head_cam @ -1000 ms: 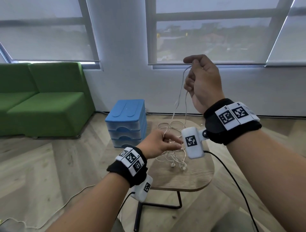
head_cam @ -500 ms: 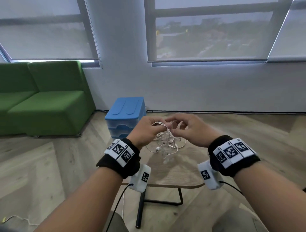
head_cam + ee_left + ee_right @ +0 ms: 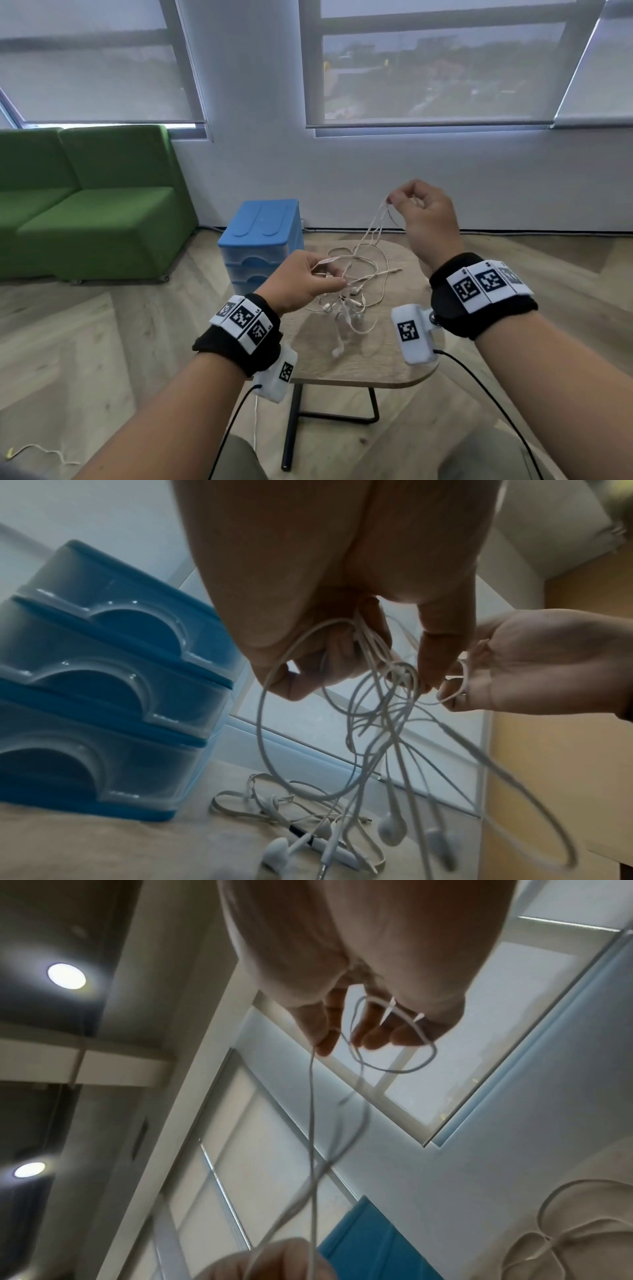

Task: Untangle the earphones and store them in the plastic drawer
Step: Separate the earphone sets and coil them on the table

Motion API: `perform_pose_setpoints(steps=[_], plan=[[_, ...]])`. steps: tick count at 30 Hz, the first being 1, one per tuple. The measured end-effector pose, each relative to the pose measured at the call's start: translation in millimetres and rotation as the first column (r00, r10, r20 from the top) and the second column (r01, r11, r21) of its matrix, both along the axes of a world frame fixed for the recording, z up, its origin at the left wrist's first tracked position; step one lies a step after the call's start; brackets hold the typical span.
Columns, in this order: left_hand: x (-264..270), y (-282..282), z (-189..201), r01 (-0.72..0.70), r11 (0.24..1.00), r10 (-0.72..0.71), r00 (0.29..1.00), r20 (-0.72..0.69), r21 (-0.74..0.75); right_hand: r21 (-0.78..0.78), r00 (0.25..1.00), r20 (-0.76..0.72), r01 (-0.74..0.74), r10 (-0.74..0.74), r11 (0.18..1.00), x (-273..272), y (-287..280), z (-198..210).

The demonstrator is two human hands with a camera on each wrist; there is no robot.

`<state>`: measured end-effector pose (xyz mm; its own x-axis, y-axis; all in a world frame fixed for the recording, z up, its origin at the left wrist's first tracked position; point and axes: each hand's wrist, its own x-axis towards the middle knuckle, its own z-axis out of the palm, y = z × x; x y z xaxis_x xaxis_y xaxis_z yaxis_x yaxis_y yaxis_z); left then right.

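Head view: left hand (image 3: pixel 301 277) clamps the knotted bunch of the earphones (image 3: pixel 349 291) low over the desk (image 3: pixel 387 373), likely as an anchor. Right hand (image 3: pixel 421 212), raised and well apart from it, pinches a loop of cable (image 3: pixel 376 222) at the fingertips, probably to draw one strand out of the knot. Left wrist view: several earbuds (image 3: pixel 390 831) dangle under the left hand, more cable lies on the desk just beside the blue plastic drawer (image 3: pixel 103 696). All its drawers look closed. Cable is thin and slack, so a hard tug may tighten the knot.
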<state>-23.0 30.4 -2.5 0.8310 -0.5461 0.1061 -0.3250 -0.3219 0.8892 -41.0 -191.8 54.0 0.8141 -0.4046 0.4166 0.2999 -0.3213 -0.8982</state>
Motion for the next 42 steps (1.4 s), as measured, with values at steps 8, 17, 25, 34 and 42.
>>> perform_pose_setpoints(steps=[8, 17, 25, 34, 42], plan=[[3.3, 0.5, -5.8, -0.123, 0.992, 0.125, 0.992, 0.036, -0.041, 0.726, 0.938, 0.107, -0.3, 0.33, 0.619, -11.9, 5.4, 2.5], [5.4, -1.7, -4.4, -0.151, 0.986, 0.16, 0.976, 0.148, -0.071, -0.437, 0.854, -0.387, -0.503, 0.348, 0.746, -5.9, 20.8, -17.4], [7.9, 2.8, -7.2, -0.126, 0.987, 0.097, 0.961, 0.259, 0.098, -0.223, 0.994, -0.092, -0.071, 0.051, 0.972, 10.7, 6.5, 2.0], [5.3, 0.7, -3.4, -0.172, 0.971, 0.116, 0.947, 0.3, 0.168, 0.101, 0.992, 0.086, 0.084, -0.092, 0.991, 12.2, -1.0, 1.9], [5.4, 5.5, -4.9, -0.227, 0.949, 0.163, 0.947, 0.275, 0.217, 0.272, 0.996, 0.063, 0.049, -0.069, 0.961, 19.0, -7.5, -7.1]])
